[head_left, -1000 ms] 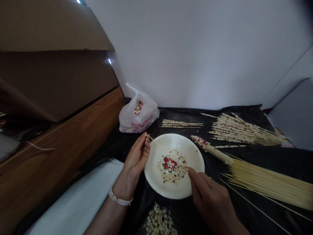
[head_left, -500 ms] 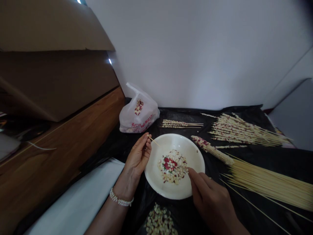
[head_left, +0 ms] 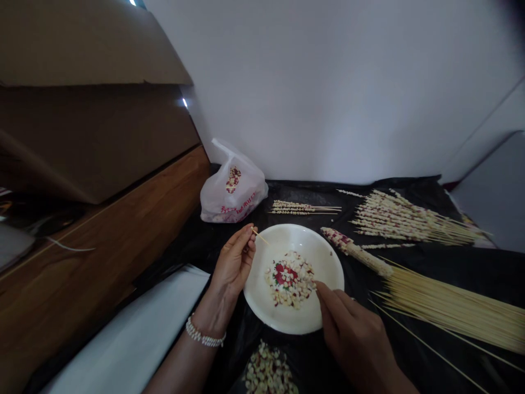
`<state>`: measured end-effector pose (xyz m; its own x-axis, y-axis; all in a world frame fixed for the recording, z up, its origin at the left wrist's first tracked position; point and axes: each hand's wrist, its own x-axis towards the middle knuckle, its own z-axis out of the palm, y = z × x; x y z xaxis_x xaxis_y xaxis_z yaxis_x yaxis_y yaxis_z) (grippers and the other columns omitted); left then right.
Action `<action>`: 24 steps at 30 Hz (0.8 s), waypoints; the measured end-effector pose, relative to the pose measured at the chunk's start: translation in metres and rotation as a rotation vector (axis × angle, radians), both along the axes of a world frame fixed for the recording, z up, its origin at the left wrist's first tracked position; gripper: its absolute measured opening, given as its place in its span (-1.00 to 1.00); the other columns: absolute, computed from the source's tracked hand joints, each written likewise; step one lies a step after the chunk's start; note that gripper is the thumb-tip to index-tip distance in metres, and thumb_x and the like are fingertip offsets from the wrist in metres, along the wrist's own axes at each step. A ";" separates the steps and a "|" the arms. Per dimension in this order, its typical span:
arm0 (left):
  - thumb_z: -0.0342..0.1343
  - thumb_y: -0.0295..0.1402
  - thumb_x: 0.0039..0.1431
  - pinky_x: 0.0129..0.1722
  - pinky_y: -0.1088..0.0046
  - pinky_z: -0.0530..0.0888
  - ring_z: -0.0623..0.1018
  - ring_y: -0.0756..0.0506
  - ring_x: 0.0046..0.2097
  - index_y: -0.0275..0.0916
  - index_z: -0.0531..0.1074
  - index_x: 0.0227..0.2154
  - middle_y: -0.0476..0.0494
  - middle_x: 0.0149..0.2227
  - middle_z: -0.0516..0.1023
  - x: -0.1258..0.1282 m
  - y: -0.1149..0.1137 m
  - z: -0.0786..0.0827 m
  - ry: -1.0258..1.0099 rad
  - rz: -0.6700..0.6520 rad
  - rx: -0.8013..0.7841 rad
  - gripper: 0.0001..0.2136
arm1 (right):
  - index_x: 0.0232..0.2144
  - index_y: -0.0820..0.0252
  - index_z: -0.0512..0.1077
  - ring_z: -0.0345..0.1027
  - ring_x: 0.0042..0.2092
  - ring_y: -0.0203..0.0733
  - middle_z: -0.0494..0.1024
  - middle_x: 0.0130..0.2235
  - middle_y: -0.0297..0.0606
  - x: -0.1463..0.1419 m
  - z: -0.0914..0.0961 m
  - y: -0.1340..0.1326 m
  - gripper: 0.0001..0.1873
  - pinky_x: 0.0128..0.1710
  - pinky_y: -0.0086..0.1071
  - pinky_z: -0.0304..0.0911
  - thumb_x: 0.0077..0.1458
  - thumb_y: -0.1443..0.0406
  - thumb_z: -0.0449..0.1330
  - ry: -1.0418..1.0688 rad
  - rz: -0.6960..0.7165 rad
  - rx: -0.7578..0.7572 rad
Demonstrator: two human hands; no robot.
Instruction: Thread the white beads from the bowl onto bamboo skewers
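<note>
Above the left rim of the white bowl, 1 thin stick is poking out of the left hand, which is pinching it. At the bowl's right rim, the right hand is curling (whether it is pinching anything, I cannot tell). Loose kernels are lying inside the bowl; a corncob is resting right of it.

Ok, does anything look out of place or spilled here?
Slightly: one thin stick splays out from the bundle of bare sticks, rather than lying in line, and a pale speck, perhaps a dropped kernel, lies alone beyond the bowl.
</note>
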<state>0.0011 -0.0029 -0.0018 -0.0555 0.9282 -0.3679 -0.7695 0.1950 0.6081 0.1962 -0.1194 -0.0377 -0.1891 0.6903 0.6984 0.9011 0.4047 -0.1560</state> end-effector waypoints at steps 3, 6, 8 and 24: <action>0.12 -0.64 0.13 -0.50 0.72 0.51 0.56 0.09 -0.46 -0.38 0.53 -0.28 -0.17 -0.37 0.60 0.001 -0.001 0.000 -0.004 0.007 0.004 -0.85 | -0.21 0.44 0.53 0.41 -0.60 -0.28 0.59 -0.46 -0.14 -0.001 0.001 0.000 -0.64 -0.56 -0.45 0.39 0.21 0.48 -0.07 0.002 0.009 0.002; 0.10 -0.53 0.20 -0.50 0.69 0.51 0.54 0.08 -0.45 -0.39 0.52 -0.27 -0.17 -0.38 0.58 0.003 -0.002 0.002 -0.080 -0.024 -0.030 -0.89 | -0.23 0.44 0.54 0.38 -0.63 -0.28 0.59 -0.47 -0.13 -0.001 0.002 0.000 -0.64 -0.58 -0.44 0.39 0.21 0.48 -0.07 0.002 0.014 0.002; 0.07 -0.50 0.23 -0.51 0.69 0.50 0.52 0.09 -0.47 -0.40 0.52 -0.28 -0.15 -0.41 0.55 0.003 -0.002 0.004 -0.121 -0.054 -0.053 -0.87 | -0.23 0.45 0.55 0.37 -0.64 -0.28 0.58 -0.48 -0.13 -0.002 0.002 0.000 -0.64 -0.58 -0.43 0.39 0.21 0.48 -0.06 0.004 0.012 0.007; 0.15 -0.59 0.11 -0.54 0.75 0.42 0.43 0.15 -0.53 -0.45 0.55 -0.33 -0.08 -0.50 0.49 0.003 -0.004 -0.001 -0.002 -0.109 0.035 -0.90 | -0.22 0.46 0.54 0.39 -0.62 -0.28 0.56 -0.50 -0.16 -0.001 0.001 -0.001 -0.64 -0.57 -0.43 0.36 0.23 0.47 -0.07 0.018 0.008 -0.001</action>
